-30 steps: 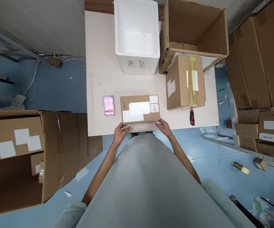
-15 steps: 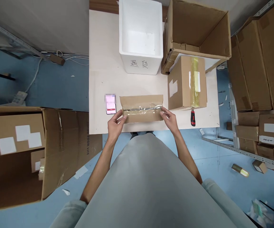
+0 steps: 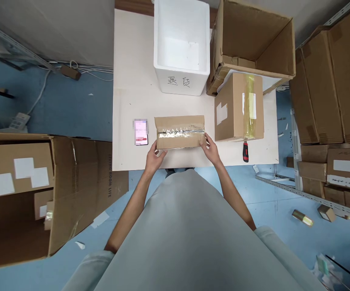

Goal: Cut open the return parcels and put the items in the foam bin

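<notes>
here, left hand (image 3: pixel 154 160) and right hand (image 3: pixel 211 152), half-curled, hold a long brown box (image 3: pixel 179 141), shiny tape (image 3: pixel 179 133) running lengthwise.

The surface (image 3: pixel 132 81) is brightly, evenly lit; glare is thrown back by the held box (image 3: pixel 178 142), the left-hand carton (image 3: pixel 81 194) is shaded inside, outer edges are stretched, and the phone (image 3: pixel 140 129) is partly pixelated

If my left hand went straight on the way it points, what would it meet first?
Most likely the long taped box: your left hand is right at its near left corner, though contact is hard to judge.
</notes>
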Demonstrator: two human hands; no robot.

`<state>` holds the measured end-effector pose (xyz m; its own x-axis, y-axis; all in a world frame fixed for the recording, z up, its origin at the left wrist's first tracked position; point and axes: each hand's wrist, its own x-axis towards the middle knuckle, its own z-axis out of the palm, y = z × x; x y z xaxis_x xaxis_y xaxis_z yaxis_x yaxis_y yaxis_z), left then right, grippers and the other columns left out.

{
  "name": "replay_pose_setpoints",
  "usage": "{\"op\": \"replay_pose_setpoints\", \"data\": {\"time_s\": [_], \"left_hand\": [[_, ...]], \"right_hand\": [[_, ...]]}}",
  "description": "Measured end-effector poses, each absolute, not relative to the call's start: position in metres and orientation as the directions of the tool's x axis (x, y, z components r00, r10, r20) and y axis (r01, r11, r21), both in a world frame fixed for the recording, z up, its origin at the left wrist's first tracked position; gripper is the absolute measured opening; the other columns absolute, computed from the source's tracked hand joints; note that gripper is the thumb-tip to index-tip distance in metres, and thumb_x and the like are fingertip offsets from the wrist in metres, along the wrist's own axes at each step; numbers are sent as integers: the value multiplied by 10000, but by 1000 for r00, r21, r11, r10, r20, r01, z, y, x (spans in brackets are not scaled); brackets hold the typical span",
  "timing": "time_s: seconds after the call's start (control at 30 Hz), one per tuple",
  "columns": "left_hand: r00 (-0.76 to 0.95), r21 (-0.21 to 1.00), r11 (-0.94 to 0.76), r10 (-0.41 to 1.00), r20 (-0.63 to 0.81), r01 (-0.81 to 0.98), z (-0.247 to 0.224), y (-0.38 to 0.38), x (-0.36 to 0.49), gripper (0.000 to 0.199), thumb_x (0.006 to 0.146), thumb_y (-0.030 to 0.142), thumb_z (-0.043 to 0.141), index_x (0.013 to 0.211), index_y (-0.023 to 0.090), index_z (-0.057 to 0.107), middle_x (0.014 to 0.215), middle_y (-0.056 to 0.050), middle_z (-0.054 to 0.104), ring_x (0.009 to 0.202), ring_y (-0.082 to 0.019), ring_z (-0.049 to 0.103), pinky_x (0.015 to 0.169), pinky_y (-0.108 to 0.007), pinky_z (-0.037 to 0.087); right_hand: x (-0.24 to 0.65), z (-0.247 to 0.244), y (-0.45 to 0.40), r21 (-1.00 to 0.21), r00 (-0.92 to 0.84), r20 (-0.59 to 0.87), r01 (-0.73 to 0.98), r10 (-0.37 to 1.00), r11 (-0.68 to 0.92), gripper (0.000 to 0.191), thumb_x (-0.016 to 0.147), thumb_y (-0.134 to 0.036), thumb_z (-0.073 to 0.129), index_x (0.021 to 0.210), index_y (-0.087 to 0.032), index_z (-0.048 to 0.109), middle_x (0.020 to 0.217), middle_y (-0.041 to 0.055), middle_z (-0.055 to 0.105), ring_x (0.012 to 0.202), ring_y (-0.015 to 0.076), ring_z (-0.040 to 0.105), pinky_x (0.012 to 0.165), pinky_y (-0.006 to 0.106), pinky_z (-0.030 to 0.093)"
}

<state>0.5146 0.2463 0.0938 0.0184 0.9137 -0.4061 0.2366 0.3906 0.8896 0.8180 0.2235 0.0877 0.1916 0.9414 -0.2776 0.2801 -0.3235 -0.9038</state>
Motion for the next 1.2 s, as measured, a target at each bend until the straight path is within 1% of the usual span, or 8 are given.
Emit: {"op": "replay_pose_setpoints", "data": {"time_s": [0.17, 0.27, 0.47, 0.63, 0.77, 0.87, 1.07, 1.2], "left_hand": [[19, 913, 326, 940, -340, 245, 117, 233, 517, 698, 909, 463, 790, 1545, 216, 642, 1527, -113, 695, 1402, -300, 653, 1261, -446, 474], [2, 913, 235, 968, -251, 334, 140, 221, 515, 647, 945, 498, 770, 1529, 242, 664, 1553, -104, 668, 1446, -306, 615, 1280, -440, 453], [204, 902, -28, 977, -67, 430, 174, 208, 539, 582, 990, 461, 748, 1532, 264, 672, 1610, -113, 602, 1532, -328, 541, 1325, -467, 403], [441, 850, -249, 897, 22, 464, 185, 200, 572, 596, 1078, 443, 644, 1642, 285, 532, 1644, -129, 576, 1556, -327, 526, 1290, -540, 455], [499, 778, -360, 864, 69, 515, 186, 198, 578, 713, 1103, 460, 608, 1747, 307, 342, 1638, -161, 550, 1635, -351, 417, 1290, -577, 445], [471, 755, -345, 880, 54, 558, 182, 200, 569, 723, 1100, 468, 611, 1754, 326, 336, 1625, -175, 523, 1649, -374, 384, 1276, -591, 451], [307, 765, -211, 952, 18, 609, 156, 217, 524, 653, 1073, 506, 641, 1672, 284, 502, 1548, -166, 541, 1580, -352, 456, 1279, -537, 447], [169, 740, -31, 979, -112, 672, 121, 221, 483, 677, 1052, 575, 631, 1628, 228, 551, 1457, -174, 612, 1445, -359, 554, 1239, -542, 463]], "right_hand": [[820, 101, 205, -920, 215, -283, 214, 935, -327, 867, 948, -788, 665, 1630, -257, 596, 1655, 99, 607, 1503, 328, 598, 1264, 503, 503], [824, 102, 182, -914, 268, -315, 171, 910, -367, 828, 950, -781, 668, 1585, -250, 647, 1619, 97, 642, 1484, 340, 620, 1239, 508, 531], [835, 71, 153, -889, 372, -387, 92, 844, -449, 995, 855, -862, 698, 1597, -202, 623, 1632, 138, 621, 1530, 360, 578, 1304, 549, 446], [852, 49, 151, -863, 466, -415, 70, 781, -500, 1071, 825, -888, 691, 1596, -150, 613, 1682, 183, 556, 1583, 362, 511, 1335, 524, 395], [859, 47, 150, -859, 471, -413, 85, 779, -506, 1047, 818, -865, 725, 1553, -123, 653, 1648, 208, 587, 1568, 385, 525, 1327, 546, 402], [854, 51, 151, -875, 440, -397, 83, 805, -477, 978, 857, -826, 726, 1576, -169, 639, 1655, 173, 590, 1556, 369, 543, 1319, 550, 419], [827, 68, 165, -898, 346, -342, 154, 874, -412, 901, 907, -782, 710, 1584, -193, 631, 1630, 163, 620, 1474, 356, 622, 1251, 556, 506], [796, 91, 177, -886, 241, -305, 282, 922, -367, 842, 967, -719, 674, 1626, -201, 591, 1620, 152, 631, 1417, 353, 665, 1179, 540, 575]]}}
